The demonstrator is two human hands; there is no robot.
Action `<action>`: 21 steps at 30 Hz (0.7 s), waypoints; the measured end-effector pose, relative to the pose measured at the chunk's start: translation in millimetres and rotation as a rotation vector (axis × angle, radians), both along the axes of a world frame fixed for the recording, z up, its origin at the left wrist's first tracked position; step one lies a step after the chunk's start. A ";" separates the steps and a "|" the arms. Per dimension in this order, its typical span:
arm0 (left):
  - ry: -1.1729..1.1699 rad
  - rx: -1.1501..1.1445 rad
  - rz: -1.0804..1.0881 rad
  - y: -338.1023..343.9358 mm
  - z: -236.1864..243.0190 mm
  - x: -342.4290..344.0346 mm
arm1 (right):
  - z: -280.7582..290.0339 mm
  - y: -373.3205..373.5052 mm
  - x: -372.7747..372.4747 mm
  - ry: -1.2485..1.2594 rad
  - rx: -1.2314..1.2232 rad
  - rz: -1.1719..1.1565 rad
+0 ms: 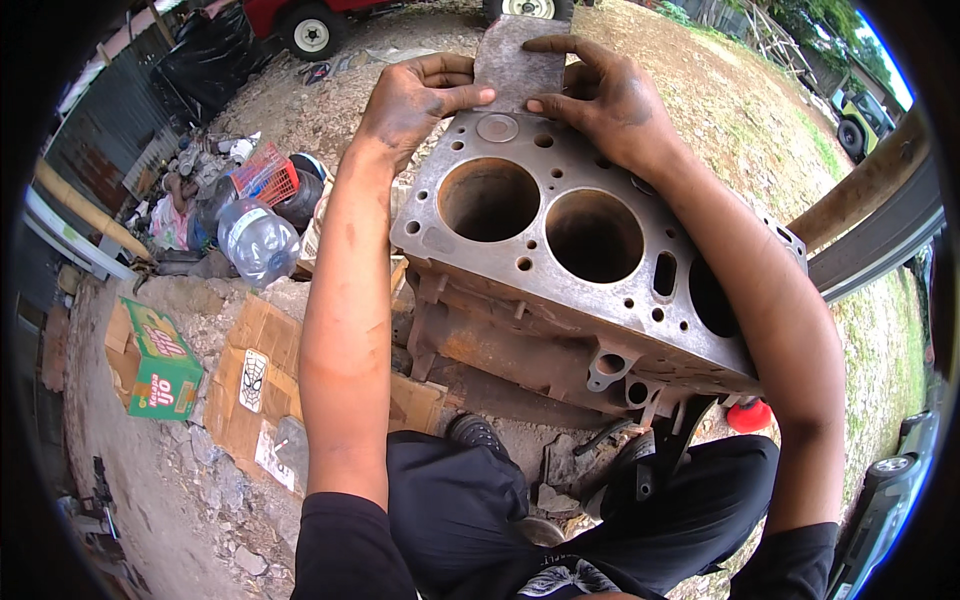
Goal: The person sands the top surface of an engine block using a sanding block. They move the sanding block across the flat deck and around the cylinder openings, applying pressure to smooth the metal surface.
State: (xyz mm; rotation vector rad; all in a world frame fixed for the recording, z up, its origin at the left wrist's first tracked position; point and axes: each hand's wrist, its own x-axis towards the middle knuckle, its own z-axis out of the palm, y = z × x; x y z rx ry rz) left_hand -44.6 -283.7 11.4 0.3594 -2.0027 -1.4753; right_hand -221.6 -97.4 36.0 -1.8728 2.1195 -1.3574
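The left hand point(408, 105) and right hand point(612, 108) both grip a grey sheet point(518, 68) at the far end of the engine block point(555, 332); work seems partway, its top face point(585, 173) mostly bare metal, bores point(490, 200) rust-brown.

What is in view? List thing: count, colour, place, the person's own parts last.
grey sheet: 1, grey, top centre
engine block: 1, grey and rusty, centre
bottle: 1, clear, left
basket: 1, red, beyond bottle
open box: 1, green, left
cardboard: uncountable, brown, beside box
rubbish: uncountable, mixed, upper left
red vehicle: 1, red, top
green vehicle: 1, yellow-green, right
car: 1, grey, lower right
trousers: 1 pair, black, bottom
shoes: 2, dark, below block
left hand: 1, grimy, sheet's left
right hand: 1, grimy, sheet's right
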 end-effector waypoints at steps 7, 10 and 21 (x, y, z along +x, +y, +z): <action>-0.019 -0.199 0.080 -1.3 1.3 -7.3 | 4.2 -0.9 10.6 0.033 0.067 -0.115; -0.070 -0.336 0.122 -6.1 -2.5 -2.4 | 5.5 -1.5 17.8 0.027 0.078 -0.114; 0.095 -0.122 0.028 -6.0 -12.2 -9.8 | 10.1 0.7 20.9 -0.131 0.046 -0.056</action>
